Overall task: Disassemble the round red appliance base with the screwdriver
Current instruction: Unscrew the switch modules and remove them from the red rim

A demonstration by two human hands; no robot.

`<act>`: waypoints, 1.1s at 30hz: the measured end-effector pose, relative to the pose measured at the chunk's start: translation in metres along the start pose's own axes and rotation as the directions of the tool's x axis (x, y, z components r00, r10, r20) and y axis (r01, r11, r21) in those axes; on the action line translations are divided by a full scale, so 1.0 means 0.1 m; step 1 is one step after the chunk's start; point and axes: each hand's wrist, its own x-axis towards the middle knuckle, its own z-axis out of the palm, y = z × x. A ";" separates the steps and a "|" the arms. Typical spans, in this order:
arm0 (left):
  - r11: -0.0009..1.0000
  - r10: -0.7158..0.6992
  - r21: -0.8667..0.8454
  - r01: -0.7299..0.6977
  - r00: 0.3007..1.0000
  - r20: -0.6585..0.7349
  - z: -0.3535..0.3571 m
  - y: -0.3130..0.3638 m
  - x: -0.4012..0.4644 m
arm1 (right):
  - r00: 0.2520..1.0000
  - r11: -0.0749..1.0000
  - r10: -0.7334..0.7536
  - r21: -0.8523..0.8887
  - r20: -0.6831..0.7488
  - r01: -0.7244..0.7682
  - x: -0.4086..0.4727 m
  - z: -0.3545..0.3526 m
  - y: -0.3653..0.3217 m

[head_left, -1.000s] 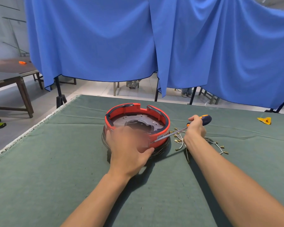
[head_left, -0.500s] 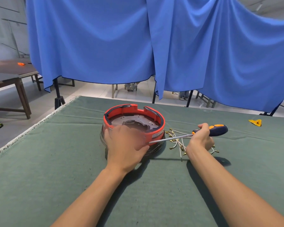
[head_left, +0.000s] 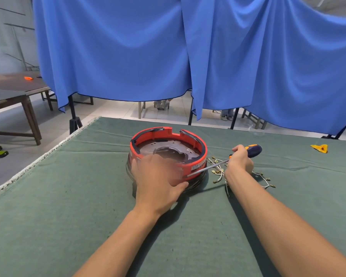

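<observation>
The round red appliance base [head_left: 196, 145] sits open side up on the green table cloth [head_left: 68, 206], a dark metal plate inside it. My left hand [head_left: 158, 182] grips its near rim, fingers over the edge and thumb on the outer wall. My right hand [head_left: 239, 159] holds the screwdriver [head_left: 253, 150] by its blue and orange handle. The thin metal shaft slants down to the left, and its tip lies at the base's near right side, just beside my left hand.
A tangle of loose wires with brass terminals [head_left: 218, 170] lies on the cloth right of the base, partly under my right hand. A small yellow part [head_left: 321, 148] lies far right. Blue curtains [head_left: 128, 47] hang behind the table. A wooden table [head_left: 12, 92] stands at left.
My right hand has drawn the screwdriver a little to the right, then brought it back toward the base. The left hand has stayed on the near rim.
</observation>
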 end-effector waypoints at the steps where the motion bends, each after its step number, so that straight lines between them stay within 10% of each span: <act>1: 1.000 0.001 -0.004 -0.001 1.000 -0.002 0.00 0.00 0.00 | 1.000 1.000 0.000 -0.016 0.006 0.000 0.01 0.03 0.00; 20: 0.998 0.059 -0.017 -0.059 0.998 0.014 0.02 -0.07 0.00 | 0.948 0.965 -0.260 0.014 0.185 0.262 -0.41 -0.07 -0.41; 33: 0.999 0.016 -0.052 -0.016 1.000 -0.005 -0.07 -0.05 -0.05 | 0.411 0.525 -0.797 0.171 0.443 0.833 -1.42 -0.06 -0.98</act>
